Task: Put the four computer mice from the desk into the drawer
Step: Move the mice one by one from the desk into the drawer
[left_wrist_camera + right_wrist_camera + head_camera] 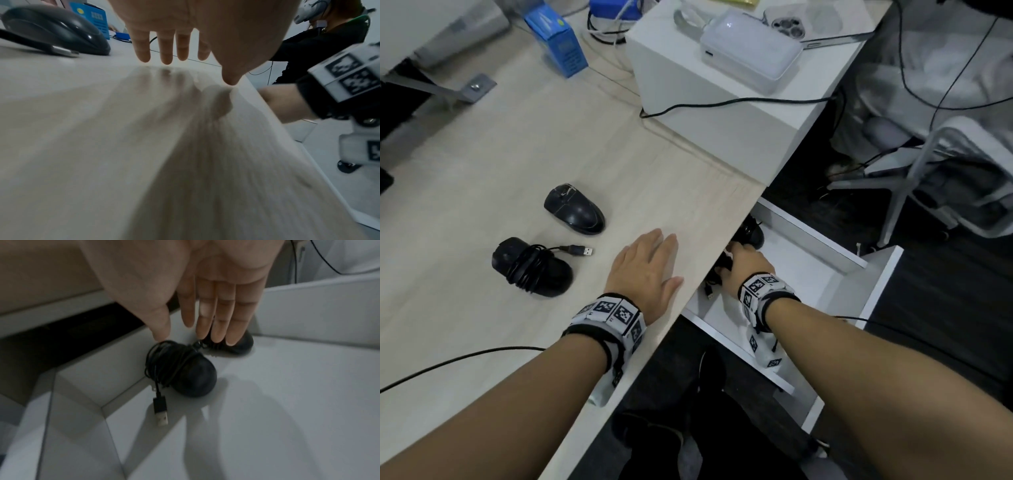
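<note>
Two black mice lie on the light wood desk (482, 178): a glossy mouse (574, 209) (55, 30) and, nearer me, a mouse wrapped in its cable (532, 267). My left hand (650, 267) (170, 53) hovers flat and open just over the desk near its edge. The white drawer (825, 274) (267, 402) stands pulled out below the desk. In it lie a cable-wrapped mouse (185, 369) (722, 263) and, behind it, another black mouse (238, 345) (751, 234). My right hand (746, 263) (197, 334) is open above them, its thumb touching the cable; the straight fingers hold nothing.
A white box (709, 102) with a white device (750, 51) on it stands at the desk's back, a blue carton (558, 41) to its left. A black cable (465, 359) crosses the near desk. A white chair (928, 164) stands right of the drawer.
</note>
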